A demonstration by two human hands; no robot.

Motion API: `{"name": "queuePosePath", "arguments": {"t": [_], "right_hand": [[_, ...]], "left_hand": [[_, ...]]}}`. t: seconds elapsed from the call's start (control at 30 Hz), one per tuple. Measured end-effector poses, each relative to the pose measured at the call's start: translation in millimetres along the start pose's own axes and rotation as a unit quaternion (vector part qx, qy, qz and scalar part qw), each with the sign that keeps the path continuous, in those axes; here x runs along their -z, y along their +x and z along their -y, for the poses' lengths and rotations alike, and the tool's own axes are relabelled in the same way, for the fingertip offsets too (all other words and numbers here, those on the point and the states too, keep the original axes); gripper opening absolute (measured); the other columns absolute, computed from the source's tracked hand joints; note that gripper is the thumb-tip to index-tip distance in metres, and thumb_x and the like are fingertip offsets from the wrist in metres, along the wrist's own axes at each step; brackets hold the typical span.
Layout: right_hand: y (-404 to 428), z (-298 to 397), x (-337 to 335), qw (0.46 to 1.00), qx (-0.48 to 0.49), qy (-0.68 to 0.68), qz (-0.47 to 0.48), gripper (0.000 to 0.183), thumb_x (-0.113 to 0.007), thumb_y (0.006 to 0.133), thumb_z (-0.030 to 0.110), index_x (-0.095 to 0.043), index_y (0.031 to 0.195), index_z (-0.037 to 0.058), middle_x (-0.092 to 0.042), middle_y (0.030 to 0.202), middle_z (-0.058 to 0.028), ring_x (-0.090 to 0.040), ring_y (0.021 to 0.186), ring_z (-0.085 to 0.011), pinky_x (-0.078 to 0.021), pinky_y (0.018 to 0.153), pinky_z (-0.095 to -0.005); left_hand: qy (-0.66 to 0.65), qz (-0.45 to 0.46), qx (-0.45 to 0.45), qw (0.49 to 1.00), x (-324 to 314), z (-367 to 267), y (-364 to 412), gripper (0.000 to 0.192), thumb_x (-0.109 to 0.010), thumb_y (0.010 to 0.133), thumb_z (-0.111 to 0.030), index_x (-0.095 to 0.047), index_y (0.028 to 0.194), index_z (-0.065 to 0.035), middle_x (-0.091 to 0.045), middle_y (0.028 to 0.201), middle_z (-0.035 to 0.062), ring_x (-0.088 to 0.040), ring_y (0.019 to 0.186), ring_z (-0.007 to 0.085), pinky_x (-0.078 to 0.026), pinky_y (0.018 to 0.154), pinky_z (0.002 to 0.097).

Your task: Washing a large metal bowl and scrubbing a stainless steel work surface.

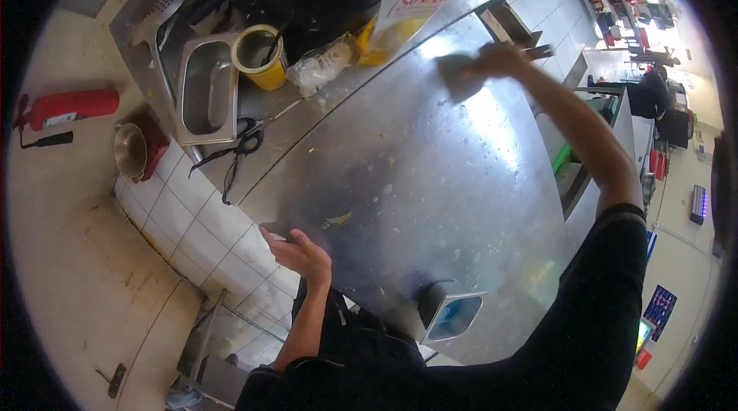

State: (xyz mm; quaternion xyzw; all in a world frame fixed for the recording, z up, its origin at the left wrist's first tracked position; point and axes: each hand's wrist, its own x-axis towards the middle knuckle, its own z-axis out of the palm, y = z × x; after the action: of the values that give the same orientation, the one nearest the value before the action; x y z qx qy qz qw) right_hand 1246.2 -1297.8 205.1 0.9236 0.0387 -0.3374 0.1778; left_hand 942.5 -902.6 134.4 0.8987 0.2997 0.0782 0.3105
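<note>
My right hand (500, 62) grips what looks like a broad-bladed scraper (459, 73), blurred, at the far right of a stainless steel table (369, 180). A handle end sticks out behind the fist. The blade is over the wet, shiny steel, and whether it touches cannot be told. My left hand (302, 255) is at the near left edge of the table, fingers apart, with nothing plainly held. A yellowish food scrap (339, 219) lies on the steel close to it, among scattered crumbs and droplets. At the near edge is a small steel container (455, 316) with something blue inside.
Beyond the table seam are scissors (251, 137), tongs (230, 171), a steel insert pan (207, 94), a yellow tub (262, 65) and a plastic bag (412, 4). A fire extinguisher (75, 108) is at the left wall. Another person (651, 91) is far right.
</note>
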Motion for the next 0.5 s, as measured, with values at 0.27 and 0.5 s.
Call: {"name": "queuePosePath", "arguments": {"t": [0.27, 0.5], "right_hand": [[-69, 9, 17, 0.998, 0.010, -0.065, 0.000, 0.067, -0.050, 0.074, 0.069, -0.068, 0.086, 0.0057, -0.065, 0.078, -0.0119, -0.063, 0.079, -0.0284, -0.0508, 0.068, -0.0418], [-55, -60, -14, 0.992, -0.064, -0.109, 0.007, 0.061, -0.049, 0.076, 0.066, -0.069, 0.086, 0.0097, -0.066, 0.084, -0.0098, -0.064, 0.085, -0.0246, -0.0502, 0.071, -0.0395]], "left_hand": [[-0.020, -0.009, 0.005, 1.000, -5, 3, -1, 0.076, -0.023, 0.092, -0.053, -0.024, 0.132, 0.0109, -0.027, 0.133, 0.0324, -0.028, 0.126, 0.0421, -0.022, 0.104, 0.0479], [0.009, -0.006, -0.016, 1.000, -6, -14, 1, 0.074, -0.022, 0.093, -0.052, -0.025, 0.133, 0.0104, -0.027, 0.134, 0.0322, -0.028, 0.126, 0.0420, -0.021, 0.105, 0.0472]]}}
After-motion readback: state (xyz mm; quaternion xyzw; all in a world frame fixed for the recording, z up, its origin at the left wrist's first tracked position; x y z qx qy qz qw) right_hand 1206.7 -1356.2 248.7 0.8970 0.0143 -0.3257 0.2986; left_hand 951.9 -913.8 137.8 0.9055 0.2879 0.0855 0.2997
